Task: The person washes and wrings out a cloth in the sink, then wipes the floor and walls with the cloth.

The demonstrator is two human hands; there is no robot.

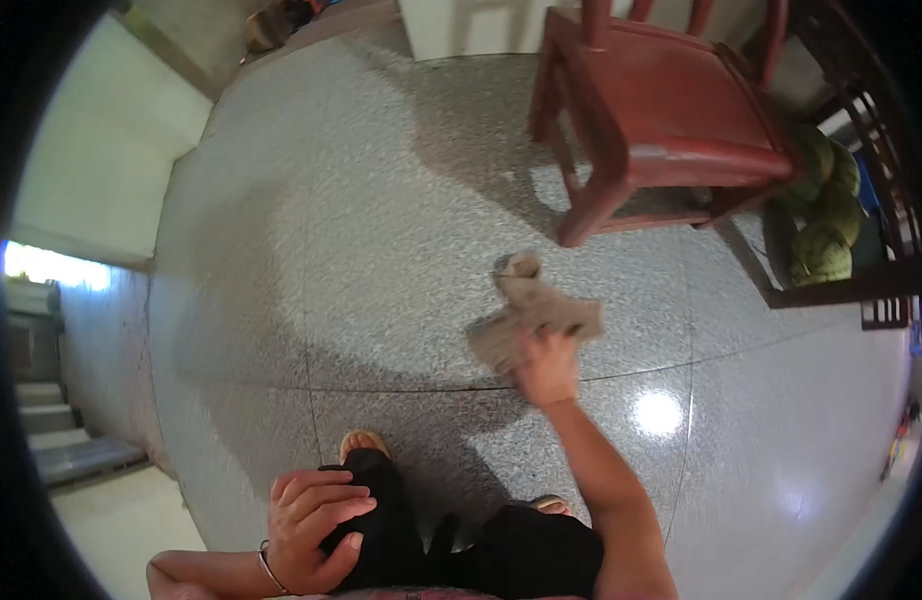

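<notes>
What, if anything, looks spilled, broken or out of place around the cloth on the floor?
Nothing clearly stands out. The cloth under the right hand is bunched, the red chair stands upright, and the bright spot on the floor looks like reflected light, not a spill.

We are looking at a smooth, speckled terrazzo floor point(361, 230) that is gleaming glossily. We are also seeing a matt, wrinkled cloth rag point(526, 295), a painted, wooden-looking chair point(691, 110) that is showing a satiny sheen, dull fabric trousers point(541, 550), and a shiny, metallic-looking bangle point(270, 570).
</notes>
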